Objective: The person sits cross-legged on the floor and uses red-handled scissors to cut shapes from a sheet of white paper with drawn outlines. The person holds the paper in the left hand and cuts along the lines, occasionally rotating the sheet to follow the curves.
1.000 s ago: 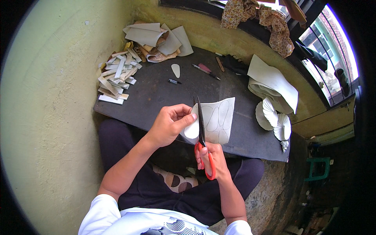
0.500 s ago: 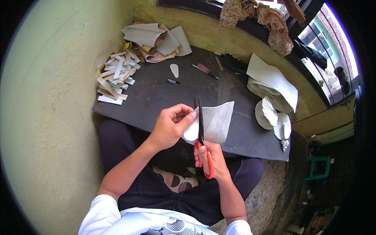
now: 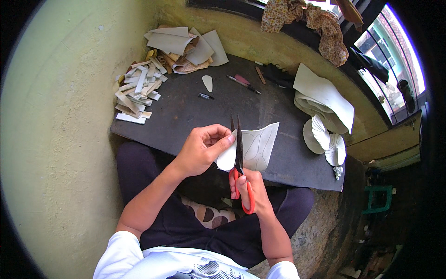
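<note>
Head view: my left hand [image 3: 200, 149] pinches the white sheet [image 3: 253, 148] over the table [image 3: 186, 111] edge; my right hand [image 3: 248, 188] grips red scissors [image 3: 239, 162], blades pointing away, their long axis crossing the sheet's left part.

open dark board [image 3: 195, 116] mid-surface with only a small marker [image 3: 205, 96] and oval cutout [image 3: 207, 83], strip pile [image 3: 137, 90] blocking left corner, sheet heap [image 3: 183, 44] at back-left, folded white sheets [image 3: 323, 95] and fan-shaped pieces [image 3: 325, 139] crowding right edge, wall [image 3: 60, 139] tight on left
</note>
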`<state>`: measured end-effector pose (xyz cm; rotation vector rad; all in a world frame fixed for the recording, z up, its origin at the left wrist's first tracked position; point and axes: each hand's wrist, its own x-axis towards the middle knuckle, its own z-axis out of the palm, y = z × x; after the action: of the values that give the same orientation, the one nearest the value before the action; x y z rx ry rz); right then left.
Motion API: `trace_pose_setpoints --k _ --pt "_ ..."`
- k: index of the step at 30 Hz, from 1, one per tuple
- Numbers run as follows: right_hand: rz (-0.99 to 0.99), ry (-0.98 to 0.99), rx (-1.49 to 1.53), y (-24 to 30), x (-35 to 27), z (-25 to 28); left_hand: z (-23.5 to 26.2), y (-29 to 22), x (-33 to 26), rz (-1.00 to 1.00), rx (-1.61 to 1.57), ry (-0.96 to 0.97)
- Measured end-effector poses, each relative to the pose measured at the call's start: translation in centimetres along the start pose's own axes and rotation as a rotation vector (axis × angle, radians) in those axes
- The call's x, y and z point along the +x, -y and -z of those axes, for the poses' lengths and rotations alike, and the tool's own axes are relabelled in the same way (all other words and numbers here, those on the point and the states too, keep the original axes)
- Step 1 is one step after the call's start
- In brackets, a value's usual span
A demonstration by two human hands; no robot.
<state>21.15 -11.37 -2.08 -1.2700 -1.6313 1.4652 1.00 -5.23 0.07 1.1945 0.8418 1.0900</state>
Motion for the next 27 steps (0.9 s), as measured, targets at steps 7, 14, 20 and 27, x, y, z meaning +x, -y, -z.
trace_pose_setpoints --k 7,14,20,27 --pt "-0.027 -0.018 -0.025 0.54 -0.02 0.13 0.14 -0.31 -0.03 -0.002 0.008 0.005" --pt "-0.016 -0.025 -0.059 0.78 -0.09 0.34 0.42 -0.23 0.05 -0.007 -0.003 0.016" --pt "-0.002 -0.021 -0.078 0.88 -0.04 0.54 0.61 -0.24 0.05 0.0 -0.012 0.017" --pt "-0.021 -0.019 -0.057 0.8 -0.16 0.63 0.93 -0.39 0.06 -0.008 0.056 0.012"
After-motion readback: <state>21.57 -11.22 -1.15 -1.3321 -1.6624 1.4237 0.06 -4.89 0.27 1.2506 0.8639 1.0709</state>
